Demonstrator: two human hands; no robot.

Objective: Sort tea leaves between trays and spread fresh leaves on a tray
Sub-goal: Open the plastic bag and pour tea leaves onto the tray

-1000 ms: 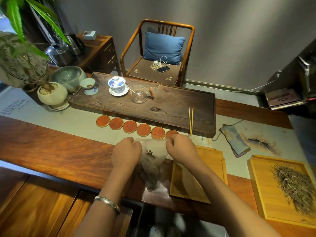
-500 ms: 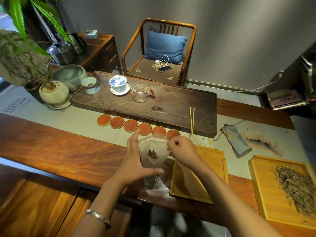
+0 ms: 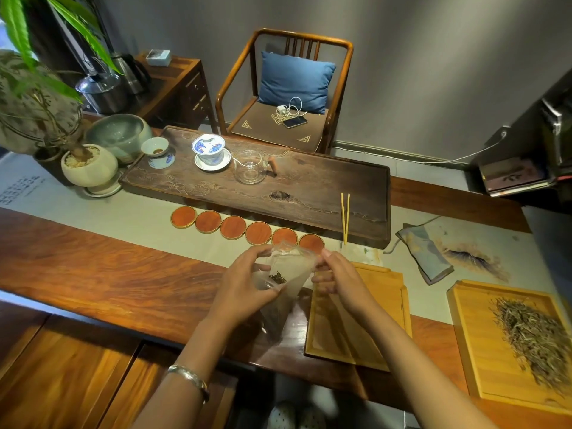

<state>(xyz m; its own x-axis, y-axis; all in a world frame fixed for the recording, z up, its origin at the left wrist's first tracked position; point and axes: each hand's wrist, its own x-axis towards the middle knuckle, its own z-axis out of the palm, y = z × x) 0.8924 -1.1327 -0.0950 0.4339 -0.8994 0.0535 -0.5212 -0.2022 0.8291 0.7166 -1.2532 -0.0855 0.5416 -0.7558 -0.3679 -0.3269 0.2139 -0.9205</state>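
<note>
Table (image 3: 93, 274) w/ runner (image 3: 123, 218), tea tray (image 3: 309, 193); chair (image 3: 288, 88) by grey wall (image 3: 433, 57).

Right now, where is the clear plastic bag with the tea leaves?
In the head view, the clear plastic bag is held at centre between the left hand and right hand, just left of the empty wooden tray.

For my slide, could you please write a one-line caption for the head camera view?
Both hands hold open a clear plastic bag of tea leaves beside an empty wooden tray.
</note>
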